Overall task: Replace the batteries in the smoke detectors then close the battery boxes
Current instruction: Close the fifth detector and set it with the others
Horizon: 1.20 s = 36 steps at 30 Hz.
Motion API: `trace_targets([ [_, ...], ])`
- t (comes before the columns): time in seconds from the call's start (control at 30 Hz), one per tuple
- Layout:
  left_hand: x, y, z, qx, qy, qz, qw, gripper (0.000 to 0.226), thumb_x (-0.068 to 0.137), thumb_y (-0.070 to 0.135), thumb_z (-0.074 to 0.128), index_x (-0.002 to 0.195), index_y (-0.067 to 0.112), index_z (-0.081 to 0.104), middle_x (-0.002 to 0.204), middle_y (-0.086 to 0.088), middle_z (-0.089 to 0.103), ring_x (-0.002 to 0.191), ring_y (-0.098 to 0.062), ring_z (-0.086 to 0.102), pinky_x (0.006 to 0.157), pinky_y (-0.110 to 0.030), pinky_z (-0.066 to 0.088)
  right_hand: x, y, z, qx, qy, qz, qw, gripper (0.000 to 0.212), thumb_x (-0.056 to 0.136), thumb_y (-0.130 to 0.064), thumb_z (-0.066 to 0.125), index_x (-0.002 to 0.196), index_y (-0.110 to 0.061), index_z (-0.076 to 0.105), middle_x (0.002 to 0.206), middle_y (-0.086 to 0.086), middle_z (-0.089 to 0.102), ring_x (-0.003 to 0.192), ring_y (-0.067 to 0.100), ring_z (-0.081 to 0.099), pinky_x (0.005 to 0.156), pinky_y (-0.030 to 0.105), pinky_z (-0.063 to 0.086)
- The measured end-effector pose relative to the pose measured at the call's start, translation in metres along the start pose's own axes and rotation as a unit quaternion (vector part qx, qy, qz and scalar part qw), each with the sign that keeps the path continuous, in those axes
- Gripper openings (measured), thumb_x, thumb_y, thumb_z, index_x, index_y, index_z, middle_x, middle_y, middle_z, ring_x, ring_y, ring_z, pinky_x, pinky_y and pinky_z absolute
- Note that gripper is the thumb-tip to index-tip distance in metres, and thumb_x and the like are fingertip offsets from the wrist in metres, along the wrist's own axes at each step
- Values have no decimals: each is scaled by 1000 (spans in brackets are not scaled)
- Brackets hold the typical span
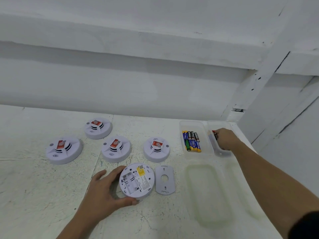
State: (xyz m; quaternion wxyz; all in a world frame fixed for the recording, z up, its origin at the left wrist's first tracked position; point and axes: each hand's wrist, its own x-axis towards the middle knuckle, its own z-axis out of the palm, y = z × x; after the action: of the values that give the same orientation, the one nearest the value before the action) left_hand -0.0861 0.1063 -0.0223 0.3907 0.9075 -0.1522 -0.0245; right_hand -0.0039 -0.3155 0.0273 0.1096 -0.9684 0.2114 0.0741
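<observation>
My right hand (224, 139) hides its fingertips in the right box (222, 153), at a battery (214, 135); grip I cannot tell. My left hand (103, 188) curls round the open detector (137, 180).

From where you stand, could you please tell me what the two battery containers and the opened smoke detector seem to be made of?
The left battery container and right battery container look like clear, glossy plastic: batteries show through the walls. The opened smoke detector looks like matte white moulded plastic, judging by its crisp ribs.

Head-worn, angled down over table (43, 195)
</observation>
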Motion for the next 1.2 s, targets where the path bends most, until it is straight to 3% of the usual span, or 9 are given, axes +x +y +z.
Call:
trace_targets([
  [0.2, 0, -1, 0, -4, -12, -13, 1000, 91, 31, 89, 65, 112, 59, 38, 107, 65, 30, 105, 24, 19, 105, -29, 23, 3, 0, 1, -13, 21, -10, 1000, 10, 86, -5, 51, 95, -5, 56, 97, 14, 65, 79, 24, 54, 68, 28, 40],
  [0.27, 1, -2, 0, 1, -13, -7, 1000, 91, 32, 88, 65, 113, 58, 38, 107, 67, 26, 107, 34, 9, 105, -26, 20, 4, 2, 2, 11, 22, 4, 1000, 15, 84, -2, 52, 98, -5, 56, 92, 13, 62, 76, 24, 51, 63, 28, 39],
  [0.37, 1, -5, 1, 9, -13, 5, 1000, 91, 36, 88, 66, 116, 55, 39, 109, 64, 31, 115, 33, 10, 108, -24, 16, 2, 5, -5, 122, 55, 46, 990, 27, 82, 4, 48, 104, -9, 56, 80, 13, 58, 66, 26, 52, 51, 27, 39],
  [0.53, 2, -9, 2, 14, -7, 19, 1000, 90, 39, 90, 64, 118, 54, 39, 107, 61, 39, 117, 30, 20, 109, -24, 15, -22, -11, -31, 286, 167, 31, 943, 38, 74, 7, 60, 103, -17, 62, 76, 4, 63, 79, 30, 64, 71, 34, 50],
  [0.63, 2, -10, 3, 11, -2, 18, 1000, 92, 39, 90, 63, 119, 54, 38, 97, 51, 52, 115, 29, 21, 110, -25, 16, -57, -38, -43, 364, 193, -8, 911, 39, 77, 1, 65, 102, -27, 57, 78, -4, 62, 75, 24, 66, 71, 33, 51],
  [0.93, 0, -8, 1, 1, -7, 36, 999, 95, 45, 85, 65, 128, 46, 41, 102, 43, 55, 116, 18, 38, 111, -22, 11, -162, -141, 11, 436, 24, -182, 881, 34, 76, -4, 72, 88, -30, 53, 81, 3, 70, 66, 19, 65, 68, 39, 54],
  [1.0, -1, -6, 0, 3, -10, 46, 999, 87, 48, 81, 67, 124, 50, 40, 100, 48, 55, 113, 19, 40, 109, -21, 11, -177, -158, 36, 406, -5, -199, 892, 30, 79, -12, 72, 90, -28, 50, 82, 1, 71, 66, 10, 66, 64, 24, 53],
  [1.07, -2, -5, -2, 2, -12, 57, 998, 77, 51, 78, 68, 118, 58, 36, 106, 53, 48, 112, 21, 40, 107, -20, 10, -189, -171, 56, 384, -10, -202, 901, 27, 81, -16, 71, 89, -26, 47, 82, 0, 70, 61, 1, 61, 58, 11, 45],
  [1.2, -2, -3, -5, -12, -22, 65, 998, 73, 54, 73, 71, 114, 69, 30, 112, 51, 47, 111, 19, 44, 107, -19, 8, -204, -183, 83, 348, 12, -230, 909, 22, 82, -17, 65, 87, -26, 45, 83, -4, 66, 64, 5, 56, 58, 18, 43],
])
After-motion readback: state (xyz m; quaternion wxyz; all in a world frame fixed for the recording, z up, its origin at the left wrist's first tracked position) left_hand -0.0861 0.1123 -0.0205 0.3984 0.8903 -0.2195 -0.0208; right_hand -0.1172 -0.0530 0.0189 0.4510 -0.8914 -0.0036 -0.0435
